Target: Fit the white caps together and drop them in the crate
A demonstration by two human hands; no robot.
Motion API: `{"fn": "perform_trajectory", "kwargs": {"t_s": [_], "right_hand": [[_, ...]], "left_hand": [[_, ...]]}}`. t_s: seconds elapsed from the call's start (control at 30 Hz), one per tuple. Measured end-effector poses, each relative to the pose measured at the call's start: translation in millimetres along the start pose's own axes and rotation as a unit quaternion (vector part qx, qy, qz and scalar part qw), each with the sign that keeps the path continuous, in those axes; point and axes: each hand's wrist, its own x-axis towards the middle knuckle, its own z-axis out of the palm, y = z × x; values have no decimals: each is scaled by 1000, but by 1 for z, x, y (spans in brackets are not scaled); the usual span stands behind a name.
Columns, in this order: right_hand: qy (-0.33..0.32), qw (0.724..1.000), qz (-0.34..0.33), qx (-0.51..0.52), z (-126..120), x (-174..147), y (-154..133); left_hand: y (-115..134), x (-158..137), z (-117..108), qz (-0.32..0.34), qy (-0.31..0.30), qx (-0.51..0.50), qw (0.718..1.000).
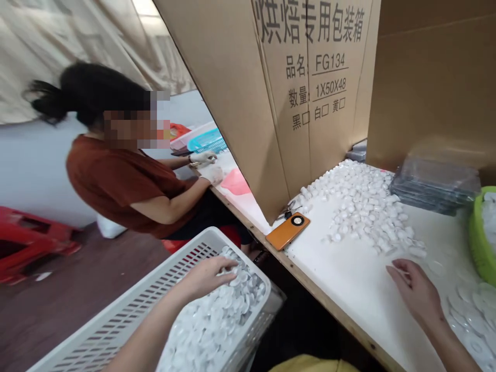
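Note:
My left hand [209,275] reaches into a white slotted plastic basket [127,305] on my lap side, its fingers curled on the heap of round white plastic lids [217,320] inside. My right hand [416,292] rests palm down on the white table [349,279], fingers spread a little, close to a small white cap at its fingertips. A big pile of small white caps [360,206] lies on the table beyond that hand. Flat clear discs [470,315] lie to the right of it.
An orange phone [288,230] lies near the table's front edge. Tall cardboard boxes [287,93] stand at the back. A stack of clear trays [436,183] and a green basket [478,243] are at right. A co-worker in a brown shirt [116,181] sits left; red stools [31,243] behind.

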Motion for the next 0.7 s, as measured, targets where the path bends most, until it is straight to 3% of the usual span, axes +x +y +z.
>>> {"fn": "perform_trajectory", "kwargs": {"t_s": [0.1,0.2,0.3,0.4,0.57,0.7], "right_hand": [[51,988,-86,-120,13,11,28],[62,971,-121,-198,27,8,39],[71,959,-132,-240,35,3,40],[86,951,-145,-258,39,3,42],[75,941,-160,-290,47,7,53],[81,937,-163,-299,51,7,59]], "left_hand": [[38,44,10,61,121,-76,988],[94,123,16,130,199,-94,967],[134,205,17,99,227,-62,967],[149,263,17,55,245,-58,966],[161,306,30,28,251,-73,965],[191,307,46,102,220,-76,967]]}}
